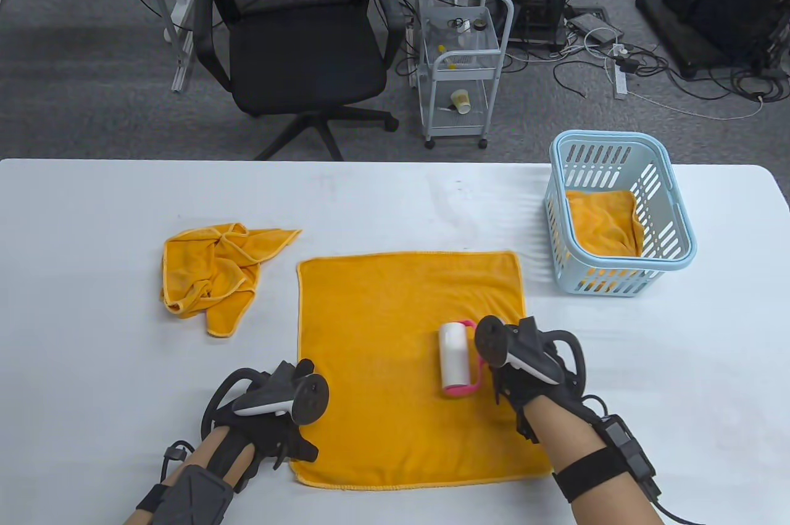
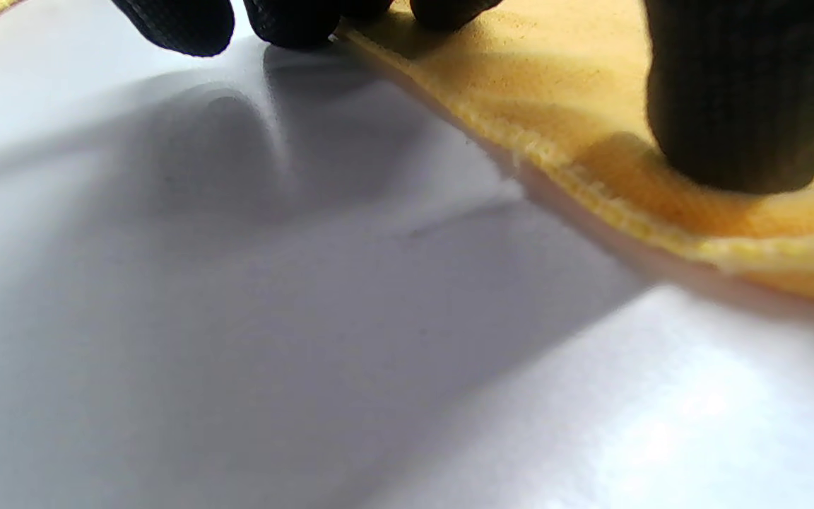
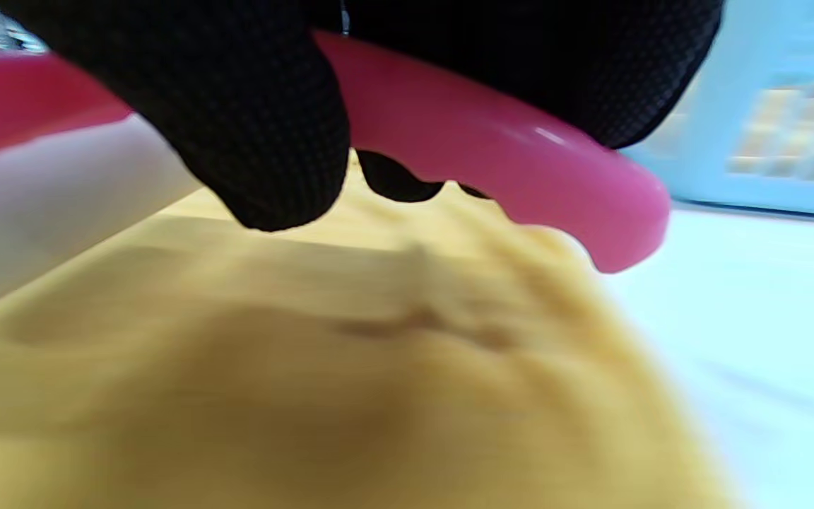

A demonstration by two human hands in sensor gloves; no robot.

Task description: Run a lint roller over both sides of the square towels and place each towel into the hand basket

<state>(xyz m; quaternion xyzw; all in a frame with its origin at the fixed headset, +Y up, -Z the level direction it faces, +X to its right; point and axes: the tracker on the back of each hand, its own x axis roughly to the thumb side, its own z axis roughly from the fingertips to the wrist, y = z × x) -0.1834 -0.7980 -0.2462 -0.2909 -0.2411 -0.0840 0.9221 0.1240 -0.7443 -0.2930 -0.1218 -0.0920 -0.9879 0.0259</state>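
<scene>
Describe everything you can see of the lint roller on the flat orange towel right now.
The lint roller has a white cylindrical sticky drum in a glossy pink plastic frame and handle. It lies with its drum on the spread orange square towel, on that towel's right part, its axis running towards and away from the person. The right hand grips the pink handle, gloved fingers curled round it. Nothing else touches it. The right wrist view is blurred, so the sheet's condition cannot be told.
</scene>
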